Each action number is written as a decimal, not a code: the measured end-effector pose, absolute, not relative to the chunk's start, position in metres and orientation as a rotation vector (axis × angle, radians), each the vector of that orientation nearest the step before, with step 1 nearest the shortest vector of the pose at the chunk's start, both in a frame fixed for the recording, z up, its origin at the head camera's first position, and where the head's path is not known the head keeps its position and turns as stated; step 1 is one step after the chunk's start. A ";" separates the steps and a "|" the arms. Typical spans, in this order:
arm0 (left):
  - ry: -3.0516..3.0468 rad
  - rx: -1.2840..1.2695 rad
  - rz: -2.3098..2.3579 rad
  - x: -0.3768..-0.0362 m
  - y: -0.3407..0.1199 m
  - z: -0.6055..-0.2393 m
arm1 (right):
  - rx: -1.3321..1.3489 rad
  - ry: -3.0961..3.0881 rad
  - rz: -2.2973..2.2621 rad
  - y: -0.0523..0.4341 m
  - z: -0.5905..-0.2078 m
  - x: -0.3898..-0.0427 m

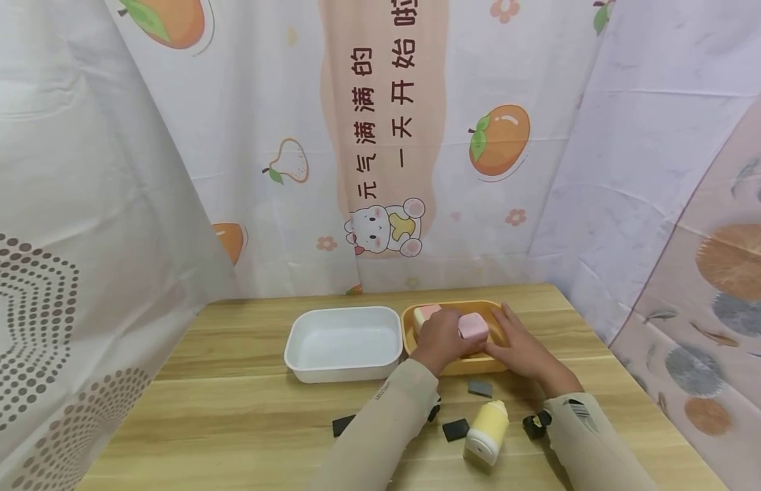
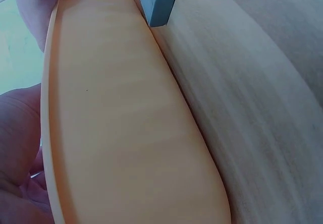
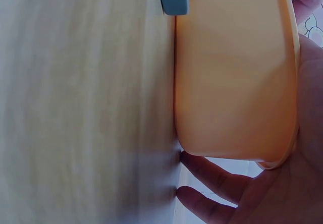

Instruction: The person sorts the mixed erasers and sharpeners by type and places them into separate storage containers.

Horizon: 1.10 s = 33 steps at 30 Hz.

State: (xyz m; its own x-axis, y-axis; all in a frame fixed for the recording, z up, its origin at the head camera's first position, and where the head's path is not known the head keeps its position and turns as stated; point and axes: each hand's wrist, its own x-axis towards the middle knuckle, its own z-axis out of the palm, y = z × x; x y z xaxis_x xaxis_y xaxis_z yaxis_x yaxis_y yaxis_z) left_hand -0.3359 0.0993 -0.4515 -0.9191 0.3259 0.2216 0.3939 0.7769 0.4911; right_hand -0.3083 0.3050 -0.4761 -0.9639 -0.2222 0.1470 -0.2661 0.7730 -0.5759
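My left hand (image 1: 443, 341) reaches into the orange tub (image 1: 457, 369) and holds a pink rounded block (image 1: 474, 326). Beside that hand, farther back in the tub, lies a pink-and-cream block (image 1: 426, 314), partly covered by the hand. At the tub's right end, my right hand (image 1: 524, 348) grips the rim, with the thumb reaching over the near side. Two fingers (image 3: 217, 178) of it extend down outside the end wall in the right wrist view. The tub's near wall hides the left fingertips in the left wrist view.
A white tub (image 1: 350, 374) stands left of the orange one. Nearer me lie a grey block (image 1: 480, 389), a black piece (image 1: 456, 429), another dark piece (image 1: 342, 425) and a yellow-and-cream bottle (image 1: 487, 429). Printed cloth (image 1: 282, 239) hangs behind the wooden table (image 1: 233, 409).
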 end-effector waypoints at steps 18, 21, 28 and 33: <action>-2.855 -0.615 -0.741 -0.333 0.094 -0.446 | 0.400 -2.888 0.941 0.304 -0.476 -0.310; -2.843 -0.633 -0.723 -0.329 0.090 -0.441 | 0.405 -2.887 0.942 0.304 -0.477 -0.310; -2.838 -0.633 -0.668 -0.324 0.084 -0.434 | 0.393 -2.900 0.934 0.304 -0.477 -0.310; -2.836 -0.617 -0.664 -0.318 0.080 -0.430 | 0.383 -2.905 0.939 0.304 -0.476 -0.309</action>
